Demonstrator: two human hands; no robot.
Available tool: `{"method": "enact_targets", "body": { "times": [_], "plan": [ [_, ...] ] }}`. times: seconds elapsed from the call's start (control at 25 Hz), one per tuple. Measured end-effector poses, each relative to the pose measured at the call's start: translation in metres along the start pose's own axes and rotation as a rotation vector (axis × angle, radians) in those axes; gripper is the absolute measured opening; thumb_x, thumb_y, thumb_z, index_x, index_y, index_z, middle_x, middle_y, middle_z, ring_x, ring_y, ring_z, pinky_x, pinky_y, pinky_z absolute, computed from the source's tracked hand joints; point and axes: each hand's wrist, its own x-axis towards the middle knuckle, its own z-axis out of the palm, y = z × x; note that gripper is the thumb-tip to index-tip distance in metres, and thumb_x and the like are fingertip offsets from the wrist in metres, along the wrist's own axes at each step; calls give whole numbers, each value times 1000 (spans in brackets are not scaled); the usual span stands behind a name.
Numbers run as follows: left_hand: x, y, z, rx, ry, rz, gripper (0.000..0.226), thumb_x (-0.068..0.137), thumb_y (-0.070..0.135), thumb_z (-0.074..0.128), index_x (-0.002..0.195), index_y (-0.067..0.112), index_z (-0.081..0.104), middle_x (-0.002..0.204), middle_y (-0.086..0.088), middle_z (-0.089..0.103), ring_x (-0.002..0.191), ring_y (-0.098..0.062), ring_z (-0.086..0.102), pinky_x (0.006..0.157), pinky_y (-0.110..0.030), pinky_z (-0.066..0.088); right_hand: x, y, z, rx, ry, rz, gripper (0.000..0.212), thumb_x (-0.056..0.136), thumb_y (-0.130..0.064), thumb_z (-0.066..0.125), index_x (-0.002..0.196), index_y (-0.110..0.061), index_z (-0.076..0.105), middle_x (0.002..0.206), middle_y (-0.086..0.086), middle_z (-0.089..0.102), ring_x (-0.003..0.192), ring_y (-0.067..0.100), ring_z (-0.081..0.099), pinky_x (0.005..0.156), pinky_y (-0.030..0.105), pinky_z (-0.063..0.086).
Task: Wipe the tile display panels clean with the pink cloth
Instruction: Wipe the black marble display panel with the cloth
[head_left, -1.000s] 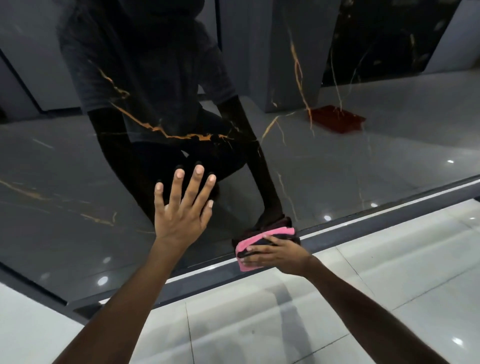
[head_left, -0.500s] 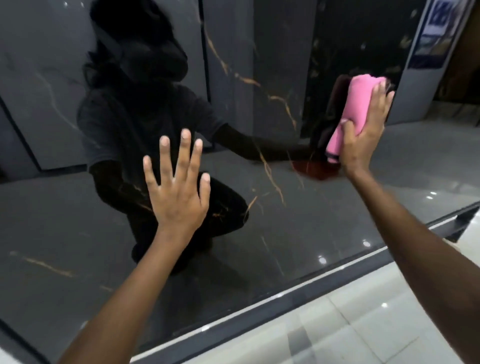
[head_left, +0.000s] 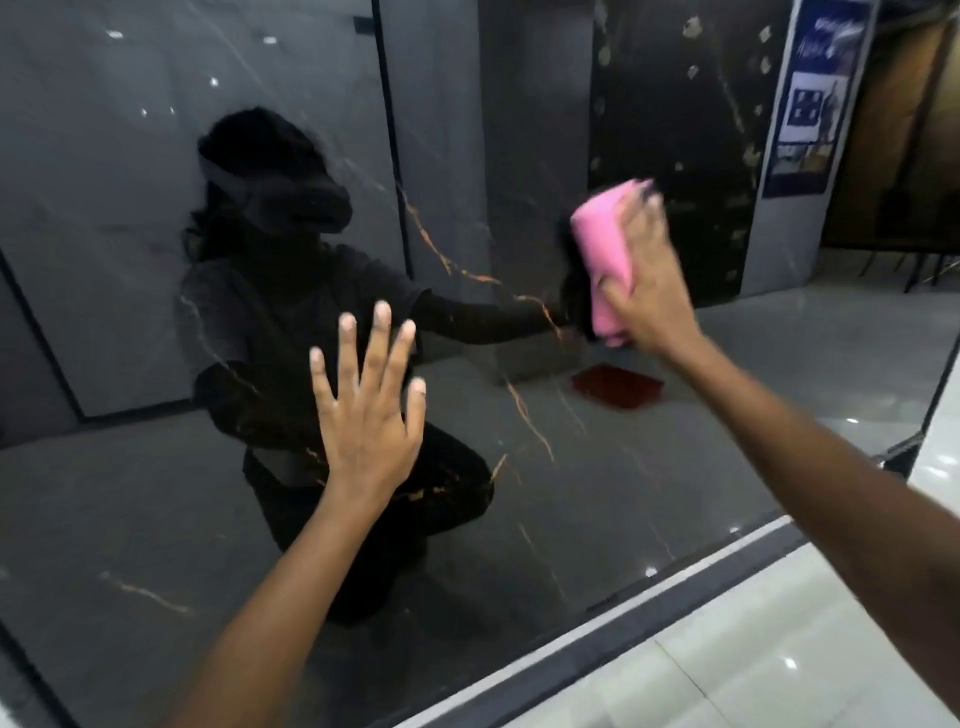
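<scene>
Cloth: I see the pink cloth (head_left: 605, 249) folded into a thick pad, pressed against the panel (head_left: 156, 493) near its upper right, well above the bottom edge. It is blurred, so I cannot read its surface or whether it is damp.
Right hand: my right hand (head_left: 644, 283) lies over the cloth with fingers curled round its top and thumb along its lower side, gripping it against the tile.
Left hand: my left hand (head_left: 366, 410) is spread, fingers straight and apart, palm flat on the panel left of centre and lower than the cloth.
Panel look: dark, glossy, gold-veined, reflective enough to mirror a crouching person; a pale frame (head_left: 597, 618) runs along its bottom edge above the white floor (head_left: 779, 675).
Risk, smears: I judge the bare left palm likely to leave prints on the gloss, so that patch would need a pass.
Risk, slip: the fold could loosen under a fast stroke and bare fingers would drag on the tile.
Risk, misses: reflections may hide streaks, so I could skip areas.
</scene>
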Motion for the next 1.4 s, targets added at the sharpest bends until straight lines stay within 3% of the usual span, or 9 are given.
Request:
{"method": "enact_targets", "body": {
  "times": [0.12, 0.2, 0.4, 0.48, 0.72, 0.84, 1.12, 1.32, 1.4],
  "plan": [
    [88, -24, -24, 47, 63, -43, 61, 99, 32, 38, 155, 21, 17, 163, -1, 7, 150, -27, 2, 119, -45, -8, 86, 11, -53, 339, 186, 534, 84, 80, -31, 42, 155, -7, 13, 163, 10, 7, 150, 31, -2, 121, 31, 2],
    [106, -36, -24, 127, 76, -12, 60, 101, 35, 32, 156, 21, 12, 164, -1, 6, 150, -28, 2, 118, -46, -7, 82, -22, -40, 300, 237, 499, 83, 78, -29, 46, 154, -9, 18, 162, 13, 11, 150, 30, 5, 120, 41, 16],
    [101, -42, -21, 211, 53, 77, 61, 100, 37, 31, 156, 20, 15, 163, -1, 9, 150, -28, 3, 119, -47, -4, -71, -144, 46, -65, -120, -715, 71, 87, -33, 45, 153, -20, 22, 159, 1, 21, 150, 21, 9, 117, 47, 15],
    [103, -42, -24, 186, 70, 59, 60, 99, 37, 33, 155, 21, 20, 163, -1, 13, 149, -27, 6, 119, -45, -4, -47, -123, 38, -114, -182, -882, 67, 88, -34, 46, 151, -20, 28, 156, -2, 27, 150, 17, 9, 118, 41, 11],
    [217, -31, -55, 45, 177, 8, 58, 100, 34, 32, 155, 21, 20, 163, -1, 13, 150, -28, 7, 119, -44, -2, 156, 3, -68, 270, 158, 491, 89, 74, -36, 48, 154, -10, 21, 155, 20, 27, 141, 33, 29, 115, 35, 25],
    [233, -44, -47, 133, 155, -29, 58, 101, 35, 25, 156, 20, 11, 164, 0, 3, 150, -29, 0, 119, -50, -2, 184, -19, -85, 379, 238, 758, 90, 73, -37, 51, 154, -15, 20, 156, 15, 25, 143, 33, 26, 115, 42, 26],
    [233, -46, -44, 153, 180, -10, 57, 102, 32, 24, 156, 21, 12, 164, 1, 4, 150, -28, -1, 120, -50, -2, 96, -113, -23, -235, 9, -754, 78, 78, -34, 44, 150, -10, 29, 157, 9, 28, 148, 26, 16, 111, 40, 24],
    [231, -42, -42, 183, 167, -7, 56, 101, 33, 24, 155, 21, 17, 163, 3, 8, 150, -28, 3, 119, -49, -1, 198, -9, -88, 218, 375, 556, 72, 80, -39, 39, 148, -18, 33, 152, 8, 34, 141, 28, 29, 112, 50, 28],
    [233, -42, -44, 205, 161, -20, 56, 101, 36, 22, 155, 21, 20, 163, 3, 11, 150, -27, 5, 119, -48, 0, 205, -36, -89, 297, 411, 749, 71, 80, -44, 36, 147, -20, 35, 151, 9, 34, 137, 31, 33, 109, 47, 30]
  ]
}}
